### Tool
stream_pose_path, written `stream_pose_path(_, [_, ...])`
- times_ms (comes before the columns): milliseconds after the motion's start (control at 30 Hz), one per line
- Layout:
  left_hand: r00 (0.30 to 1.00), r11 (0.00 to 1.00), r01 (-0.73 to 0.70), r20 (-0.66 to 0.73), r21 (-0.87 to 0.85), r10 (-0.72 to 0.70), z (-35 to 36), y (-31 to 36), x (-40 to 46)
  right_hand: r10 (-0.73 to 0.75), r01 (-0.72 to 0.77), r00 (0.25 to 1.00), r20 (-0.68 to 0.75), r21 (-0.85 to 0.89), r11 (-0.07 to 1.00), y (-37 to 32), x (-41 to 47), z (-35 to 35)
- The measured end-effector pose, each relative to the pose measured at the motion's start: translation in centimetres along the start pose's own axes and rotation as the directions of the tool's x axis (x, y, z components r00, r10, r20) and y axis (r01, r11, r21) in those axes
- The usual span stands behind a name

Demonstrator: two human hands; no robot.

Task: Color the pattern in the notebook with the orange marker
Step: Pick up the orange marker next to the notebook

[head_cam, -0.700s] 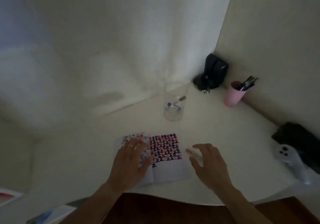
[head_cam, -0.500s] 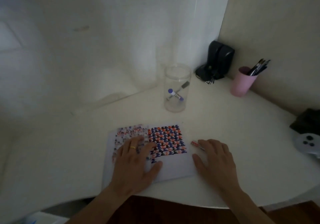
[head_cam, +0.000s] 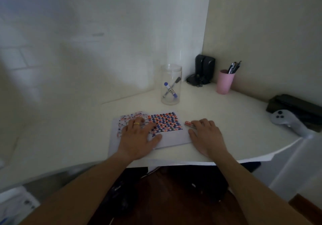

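An open notebook [head_cam: 171, 137] lies on the white desk, its right page bearing a dense blue, orange and black pattern [head_cam: 165, 122]. My left hand [head_cam: 137, 137], with a gold ring, lies flat on the left page, fingers spread. The orange marker [head_cam: 188, 123] lies on the desk just right of the notebook, its end poking out past my fingertips. My right hand [head_cam: 207, 135] rests palm down over the marker, fingers loosely apart; I cannot tell whether they grip it.
A clear jar [head_cam: 171, 85] with two markers stands behind the notebook. A black speaker [head_cam: 203, 70] and a pink cup of pens [head_cam: 225, 82] sit in the corner. A grey game controller [head_cam: 285, 120] and a black object lie at the right. The desk edge [head_cam: 174, 162] curves close to me.
The view has tilted down and steadied. My right hand has come down from hovering onto the marker. My left hand stays flat on the left page.
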State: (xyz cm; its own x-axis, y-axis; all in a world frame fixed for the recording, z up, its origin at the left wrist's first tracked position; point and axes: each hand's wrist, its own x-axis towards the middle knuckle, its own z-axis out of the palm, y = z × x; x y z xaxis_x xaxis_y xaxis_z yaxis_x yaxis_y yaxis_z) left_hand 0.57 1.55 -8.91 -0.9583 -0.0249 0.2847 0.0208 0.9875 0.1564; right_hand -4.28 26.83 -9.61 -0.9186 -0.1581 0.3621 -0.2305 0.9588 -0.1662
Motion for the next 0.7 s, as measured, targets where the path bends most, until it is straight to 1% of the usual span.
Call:
stream_pose_path(333, [1.0, 1.0, 0.006, 0.005, -0.025, -0.006, -1.7, 1.1, -1.0, 0.018, -0.017, 0.999, -0.047, 0.031, 0.999, 0.0, -0.1, -0.4])
stream_pose_path(433, [1.0, 1.0, -0.003, -0.021, -0.018, 0.003, -1.2, 1.0, -0.9, 0.015, -0.011, 0.998, -0.066, 0.067, 0.998, 0.4, 0.1, 0.0])
stream_pose_path(533, [0.996, 1.0, -0.022, -0.084, -0.01, 0.021, -0.5, 0.6, -0.5, 0.009, 0.001, 0.996, -0.089, 0.121, 0.993, 0.8, 0.2, 0.2])
stream_pose_path(600, [0.993, 0.999, -0.028, -0.113, -0.016, 0.026, 0.1, 0.1, -0.2, -0.026, 0.048, 0.988, -0.154, 0.14, 0.989, 0.9, 0.2, 0.2])
stream_pose_path(700, [0.997, 1.0, -0.028, -0.076, -0.012, 0.027, 0.4, -0.2, 0.2, -0.1, 0.144, 0.953, -0.285, 0.139, 0.98, 0.3, 1.1, -0.6])
